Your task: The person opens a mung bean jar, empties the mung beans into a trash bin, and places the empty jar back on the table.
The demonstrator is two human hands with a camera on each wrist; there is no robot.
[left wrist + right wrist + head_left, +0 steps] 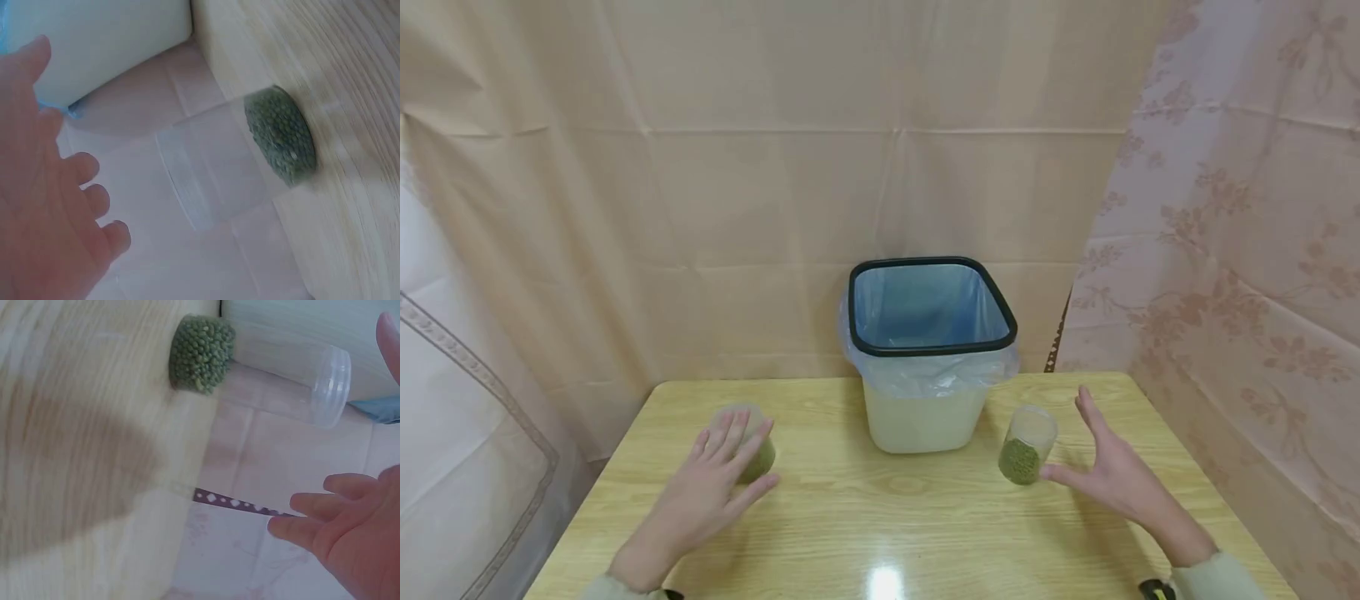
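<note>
Two clear cylindrical jars, each with small green beans in the bottom, stand upright on the wooden table. Over the left jar (763,463) reaches my left hand (700,492), fingers spread, partly hiding it in the head view. From the left wrist, that jar's beans (281,136) show plainly, and a gap separates its top from the fingertips. Just right of the right jar (1028,443) is my right hand (1112,477), thumb and fingers held wide apart. In the right wrist view the jar, with its beans (201,354) and translucent top (331,386), stands apart from the fingers.
A cream bin (925,421) with a black rim (936,351) and bluish plastic liner (917,308) stands at the table's back, between the jars. Behind the table (895,517) hangs a beige curtain (760,208); a flowered cloth (1247,250) hangs on the right.
</note>
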